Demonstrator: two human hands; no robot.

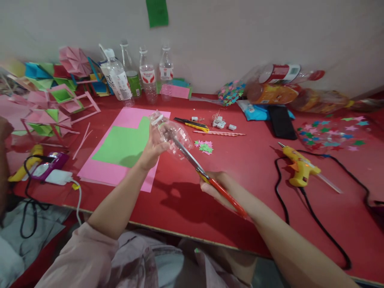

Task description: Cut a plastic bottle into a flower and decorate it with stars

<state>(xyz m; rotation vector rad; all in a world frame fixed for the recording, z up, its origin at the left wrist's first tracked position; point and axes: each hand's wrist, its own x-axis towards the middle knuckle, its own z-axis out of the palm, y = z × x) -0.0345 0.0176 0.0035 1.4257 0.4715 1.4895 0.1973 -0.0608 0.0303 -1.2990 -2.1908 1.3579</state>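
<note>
My left hand [153, 150] is closed around a clear plastic bottle piece [181, 136] with a white ring at its neck, held above the table. In my right hand [220, 186] is a pair of scissors [192, 158] with red handles. Their blades reach up to the plastic, overlapping it in view; whether they are cutting into it I cannot tell. Below my left hand lie a green paper sheet [123, 146] and pink paper sheets [132, 118]. Small pink and green paper stars [204, 147] sit in a pile just beyond the scissors.
A yellow glue gun [300, 166] with a black cord lies at right, near a black phone [282, 122]. A cutter knife [192, 124] lies mid-table. Bottles [148, 78] stand along the wall. Paper crafts [49, 120] and a purple power strip [51, 164] occupy the left, beside another person's arm [3, 160].
</note>
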